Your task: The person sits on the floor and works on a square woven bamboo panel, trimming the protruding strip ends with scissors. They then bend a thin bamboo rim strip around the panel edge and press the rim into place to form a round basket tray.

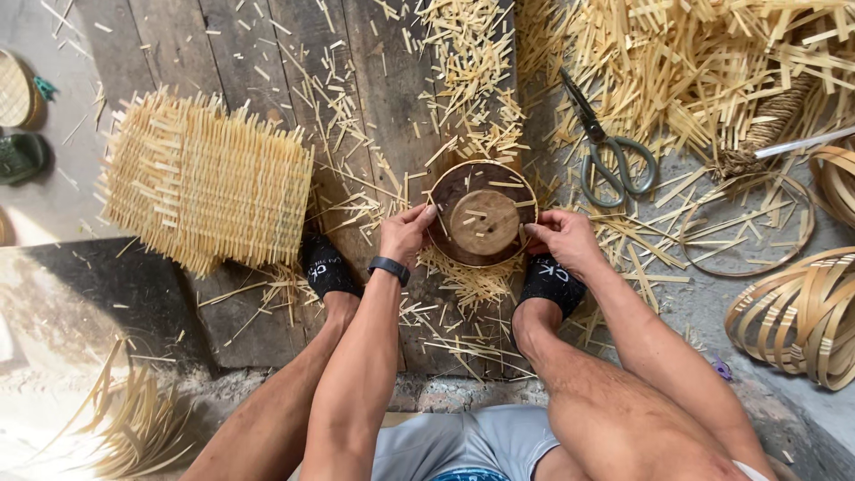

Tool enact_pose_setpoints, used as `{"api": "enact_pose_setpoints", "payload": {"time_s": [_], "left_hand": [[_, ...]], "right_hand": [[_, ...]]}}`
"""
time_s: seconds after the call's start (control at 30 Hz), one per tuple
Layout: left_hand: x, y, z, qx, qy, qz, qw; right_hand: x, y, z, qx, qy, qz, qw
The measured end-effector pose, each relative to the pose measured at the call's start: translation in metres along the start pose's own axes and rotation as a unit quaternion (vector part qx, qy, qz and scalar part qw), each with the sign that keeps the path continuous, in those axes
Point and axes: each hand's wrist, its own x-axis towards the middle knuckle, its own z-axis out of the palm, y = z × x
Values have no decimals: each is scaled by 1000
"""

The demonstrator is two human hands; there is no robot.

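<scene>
1. Head view, looking straight down: the left hand (405, 232) grips the left rim of a round wooden mould (482, 214), fingers curled over the edge and thumb toward the centre. The hand wears a dark wristband (389, 269).
2. The right hand (559, 237) closes on the opposite rim in the same way. Gripped from both sides, the mould sits steady and level; this reads as a bracing hold.
3. The mould lies on the plank floor (223, 53) between the person's feet, directly ahead of the knees. A thin bamboo hoop rings its outer edge, and a raised round block (484, 220) sits at its centre. A few loose slivers rest on top.
4. Both feet, in black socks (326, 267), flank the mould closely, keeping it within easy reach of a seated person.
5. Scissors (606, 147) lie just beyond the right hand, handles toward the person, apparently placed for quick pickup.
6. A woven bamboo mat (205, 183) lies to the left, well apart from the hands.
7. Bamboo offcuts (704, 62) are heaped at upper right and scattered across the planks.
8. Bent bamboo hoops (797, 316) and a single flat ring (746, 227) lie on the right.
</scene>
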Motion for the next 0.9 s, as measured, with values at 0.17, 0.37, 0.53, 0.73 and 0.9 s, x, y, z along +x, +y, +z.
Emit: {"api": "enact_pose_setpoints", "payload": {"time_s": [0.17,0.37,0.53,0.73,0.9], "left_hand": [[4,3,8,86,74,42,993],[-9,18,12,75,100,12,992],[-50,-6,18,-239,-38,-142,960],[-35,-58,30,-181,-7,-66,981],[-33,-42,31,-102,42,17,994]], "right_hand": [[2,-3,4,7,32,-5,999],[-26,-21,12,144,8,-25,989],[-31,-17,24,171,-32,36,984],[-15,4,38,93,34,37,994],[-23,-5,49,84,40,38,995]]}}
